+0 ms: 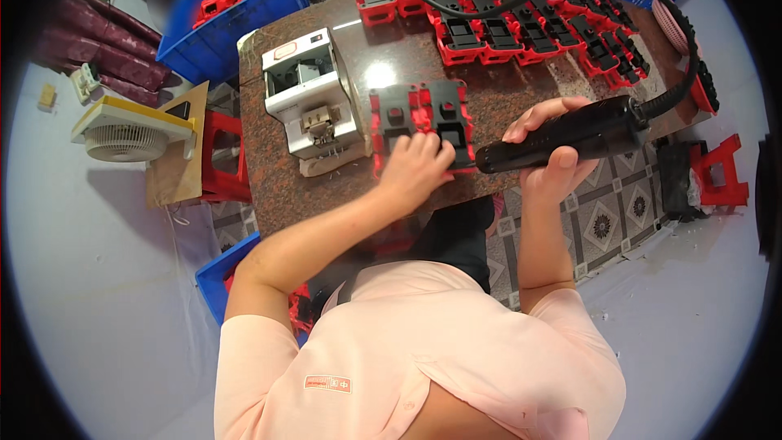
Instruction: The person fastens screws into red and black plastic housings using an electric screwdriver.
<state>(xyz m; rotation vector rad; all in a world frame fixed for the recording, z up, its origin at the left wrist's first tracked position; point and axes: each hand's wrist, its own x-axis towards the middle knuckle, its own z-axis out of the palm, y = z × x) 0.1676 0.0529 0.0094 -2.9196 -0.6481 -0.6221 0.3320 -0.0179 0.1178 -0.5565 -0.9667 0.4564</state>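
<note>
My right hand is wrapped round a black electric screwdriver, held sideways with its tip toward the left. A thick dark cord runs from its right end. Side by side on the table lie two red plastic housings with black inserts, near the front edge. My left hand rests on their near part with bent fingers, gripping the housing. The screwdriver's tip is close to the right housing; whether it touches cannot be told. A white screw feeder stands to the left of the housings.
Rows of similar red and black housings fill the table's far side. A blue crate of red parts stands far left, another blue crate lower left. A fan is at left, red stools at both sides. The cord arcs overhead.
</note>
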